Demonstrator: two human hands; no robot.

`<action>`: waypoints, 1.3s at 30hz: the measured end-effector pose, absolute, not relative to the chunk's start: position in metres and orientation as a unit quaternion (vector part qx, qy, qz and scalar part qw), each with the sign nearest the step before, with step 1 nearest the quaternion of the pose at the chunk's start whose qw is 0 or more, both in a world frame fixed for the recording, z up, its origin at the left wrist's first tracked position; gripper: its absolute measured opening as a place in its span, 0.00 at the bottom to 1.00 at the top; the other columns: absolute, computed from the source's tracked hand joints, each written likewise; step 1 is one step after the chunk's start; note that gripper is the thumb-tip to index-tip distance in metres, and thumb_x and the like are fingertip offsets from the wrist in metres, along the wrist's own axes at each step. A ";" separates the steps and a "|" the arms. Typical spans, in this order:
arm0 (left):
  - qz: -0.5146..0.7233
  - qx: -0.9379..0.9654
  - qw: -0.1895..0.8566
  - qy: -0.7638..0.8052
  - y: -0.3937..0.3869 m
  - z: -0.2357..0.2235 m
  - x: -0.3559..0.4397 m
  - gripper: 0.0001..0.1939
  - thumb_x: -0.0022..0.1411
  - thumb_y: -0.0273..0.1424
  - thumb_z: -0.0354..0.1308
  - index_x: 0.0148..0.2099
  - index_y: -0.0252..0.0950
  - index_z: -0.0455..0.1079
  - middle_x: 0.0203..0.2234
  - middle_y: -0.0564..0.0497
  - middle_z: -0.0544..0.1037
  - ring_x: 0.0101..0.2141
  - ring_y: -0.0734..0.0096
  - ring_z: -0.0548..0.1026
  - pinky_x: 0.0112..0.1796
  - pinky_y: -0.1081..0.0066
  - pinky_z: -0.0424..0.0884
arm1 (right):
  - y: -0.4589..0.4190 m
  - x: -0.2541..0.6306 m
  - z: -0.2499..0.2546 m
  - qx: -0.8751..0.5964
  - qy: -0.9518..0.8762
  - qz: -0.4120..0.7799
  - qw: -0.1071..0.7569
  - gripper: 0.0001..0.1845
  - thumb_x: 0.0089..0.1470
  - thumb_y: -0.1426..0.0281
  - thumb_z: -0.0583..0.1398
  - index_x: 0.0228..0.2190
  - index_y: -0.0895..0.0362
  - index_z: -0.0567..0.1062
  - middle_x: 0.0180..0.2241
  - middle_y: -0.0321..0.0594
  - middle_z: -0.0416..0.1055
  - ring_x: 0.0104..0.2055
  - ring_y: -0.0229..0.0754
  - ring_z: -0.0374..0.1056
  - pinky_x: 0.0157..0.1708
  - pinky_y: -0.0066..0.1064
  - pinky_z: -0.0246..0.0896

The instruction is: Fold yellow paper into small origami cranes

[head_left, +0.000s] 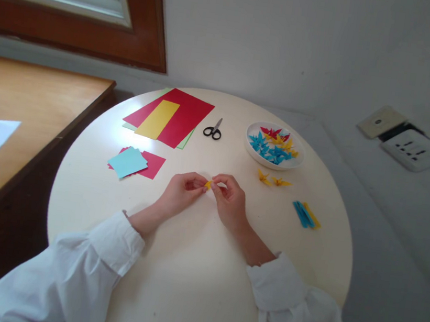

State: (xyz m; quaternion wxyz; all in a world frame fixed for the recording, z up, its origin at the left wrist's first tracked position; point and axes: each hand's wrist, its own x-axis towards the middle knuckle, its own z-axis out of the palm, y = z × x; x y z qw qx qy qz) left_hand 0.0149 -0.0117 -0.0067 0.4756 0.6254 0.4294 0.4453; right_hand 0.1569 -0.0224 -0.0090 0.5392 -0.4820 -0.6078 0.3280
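A small piece of folded yellow paper (208, 185) is pinched between my two hands above the middle of the round table. My left hand (183, 191) grips it from the left, thumb and fingertips pressed together. From the right, my right hand (230, 199) pinches its other side. Fingers cover most of the paper, so its exact shape is hidden. To the right of my hands, two yellow paper cranes (274, 179) sit on the table. Behind them is a white dish (272, 164) holding several red, yellow and blue paper cranes (272, 150).
Black-handled scissors (213, 130) lie beyond my hands on the round white table (183, 283). Red, yellow and green paper sheets (196, 108) lie at back left, with light blue and red squares (127, 162) nearer. Blue and yellow strips (305, 215) lie at right. A wooden desk (42, 90) stands left.
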 end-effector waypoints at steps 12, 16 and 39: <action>0.429 0.624 0.476 0.448 -0.013 -0.004 0.015 0.06 0.51 0.32 0.58 0.29 0.33 0.72 0.26 0.50 0.77 0.29 0.70 0.74 0.30 0.72 0.69 | -0.024 0.157 -0.006 -0.518 -0.614 0.295 0.517 0.03 0.49 0.69 0.56 0.26 0.55 0.69 0.29 0.38 0.70 0.33 0.39 0.67 0.32 0.30 0.64; 0.429 0.623 0.478 0.447 -0.014 -0.003 0.016 0.05 0.50 0.31 0.58 0.29 0.33 0.71 0.25 0.50 0.77 0.29 0.70 0.74 0.30 0.72 0.69 | -0.025 0.157 -0.006 -0.529 -0.613 0.286 0.512 0.04 0.49 0.69 0.57 0.25 0.56 0.70 0.26 0.37 0.71 0.29 0.38 0.66 0.30 0.30 0.63; 0.455 0.558 0.541 0.434 -0.016 0.004 0.018 0.10 0.47 0.30 0.61 0.27 0.35 0.61 0.19 0.57 0.67 0.22 0.79 0.65 0.22 0.78 0.59 | -0.021 0.157 -0.004 -0.473 -0.531 0.436 0.551 0.17 0.41 0.67 0.63 0.36 0.54 0.67 0.29 0.35 0.71 0.32 0.38 0.70 0.31 0.30 0.64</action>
